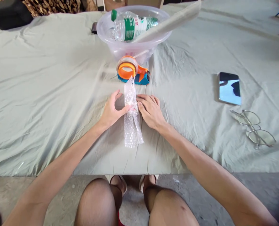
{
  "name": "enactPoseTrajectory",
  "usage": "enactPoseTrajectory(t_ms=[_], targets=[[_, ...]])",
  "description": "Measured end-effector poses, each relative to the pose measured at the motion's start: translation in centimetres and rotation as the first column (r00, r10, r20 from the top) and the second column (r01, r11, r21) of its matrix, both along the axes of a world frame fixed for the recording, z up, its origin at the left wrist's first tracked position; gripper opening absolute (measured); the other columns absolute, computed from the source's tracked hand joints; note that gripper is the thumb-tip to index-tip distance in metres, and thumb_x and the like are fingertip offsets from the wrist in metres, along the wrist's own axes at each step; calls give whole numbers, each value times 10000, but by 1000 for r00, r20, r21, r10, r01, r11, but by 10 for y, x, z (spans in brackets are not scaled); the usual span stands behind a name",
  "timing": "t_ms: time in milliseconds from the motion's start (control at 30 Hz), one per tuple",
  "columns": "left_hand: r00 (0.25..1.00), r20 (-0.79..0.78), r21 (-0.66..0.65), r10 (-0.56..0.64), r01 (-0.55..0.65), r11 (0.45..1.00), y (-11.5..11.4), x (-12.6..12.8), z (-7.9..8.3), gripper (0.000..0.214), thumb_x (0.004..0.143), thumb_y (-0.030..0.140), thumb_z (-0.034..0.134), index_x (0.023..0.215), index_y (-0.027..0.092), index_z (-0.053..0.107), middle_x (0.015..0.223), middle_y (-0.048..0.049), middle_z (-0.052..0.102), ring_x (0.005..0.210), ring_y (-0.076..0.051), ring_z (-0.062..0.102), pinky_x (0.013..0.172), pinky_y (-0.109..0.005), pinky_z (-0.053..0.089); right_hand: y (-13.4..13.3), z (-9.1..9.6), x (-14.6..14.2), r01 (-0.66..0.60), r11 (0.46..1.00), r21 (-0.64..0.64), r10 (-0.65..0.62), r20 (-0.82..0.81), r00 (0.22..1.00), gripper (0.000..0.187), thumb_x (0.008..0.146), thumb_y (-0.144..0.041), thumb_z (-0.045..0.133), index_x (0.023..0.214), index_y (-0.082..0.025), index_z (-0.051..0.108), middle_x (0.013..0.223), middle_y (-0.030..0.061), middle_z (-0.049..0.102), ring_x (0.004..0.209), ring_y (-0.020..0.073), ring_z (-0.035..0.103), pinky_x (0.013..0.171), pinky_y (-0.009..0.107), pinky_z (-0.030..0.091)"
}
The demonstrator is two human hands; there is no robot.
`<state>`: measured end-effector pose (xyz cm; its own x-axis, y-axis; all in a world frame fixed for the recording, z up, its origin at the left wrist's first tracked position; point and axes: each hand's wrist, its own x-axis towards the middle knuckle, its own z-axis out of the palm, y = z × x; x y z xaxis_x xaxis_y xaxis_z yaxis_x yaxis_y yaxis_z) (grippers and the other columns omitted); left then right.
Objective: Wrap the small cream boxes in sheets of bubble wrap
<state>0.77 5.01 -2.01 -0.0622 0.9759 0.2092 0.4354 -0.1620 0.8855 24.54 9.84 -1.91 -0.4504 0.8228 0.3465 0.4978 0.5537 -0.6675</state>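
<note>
A narrow folded strip of clear bubble wrap (131, 125) lies lengthwise on the cloth between my hands. Something faintly reddish shows through its middle, too blurred to name. On its left side, my left hand (112, 108) has the thumb on the wrap and its fingers spread apart from it. My right hand (151, 110) lies palm down along the right edge, fingers stretched out and fingertips touching the plastic. Just beyond the strip's far end stands an orange and blue tape dispenser (139, 78) with a roll of clear tape.
Behind the dispenser, a translucent plastic basin (132, 50) holds a green-labelled plastic bottle (134, 28) and a long whitish roll (172, 22). A phone (229, 89) and glasses (254, 128) lie at right. A black object (10, 14) sits far left. The cloth-covered table (47, 78) ends before my knees.
</note>
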Motion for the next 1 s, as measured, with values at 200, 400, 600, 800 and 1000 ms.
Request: enactPoseTrajectory(t_ms=[200,400,600,800,1000], targets=[[999,33,-38,-10,11,999,3,0,-2,950,906,595,1003,1653,242,535,1718,-220,652,1690,-417,564,1435,-629,406,5,0,1,-94,993,-69,89,-74,993,410,1208,-477,434,1224,-281,794,1374,112,843,1368,363,725,1266,633,475],[998,33,-36,-45,46,998,8,-5,-12,991,915,623,1003,1706,292,504,1692,-176,681,1724,-414,514,1478,-680,283,1,11,-1,-221,950,-222,165,-244,956,424,1195,-669,490,1081,-296,655,1042,48,778,989,283,737,1079,529,605],[979,129,71,-155,147,987,7,0,-6,926,957,598,965,1699,310,491,1476,-123,801,1450,-337,757,1331,-552,539,0,9,-4,-303,883,-359,108,-473,874,492,1061,-719,745,1304,-330,568,1177,41,833,1011,261,776,962,465,666],[992,30,205,-121,113,972,-6,14,12,747,1048,566,875,1690,346,563,1630,-103,721,1393,-303,770,1182,-441,642,-3,16,-2,-204,955,-216,98,-419,903,295,1069,-432,742,1337,-311,767,1355,71,842,1212,304,785,1096,513,641],[943,-328,408,-66,204,890,-12,10,15,415,1201,393,702,1608,321,721,1413,-79,821,1275,-264,767,1189,-445,629,-3,11,-4,-129,991,-27,108,-400,910,159,1017,-261,698,1131,-284,805,1207,84,771,1042,261,744,969,467,653]])
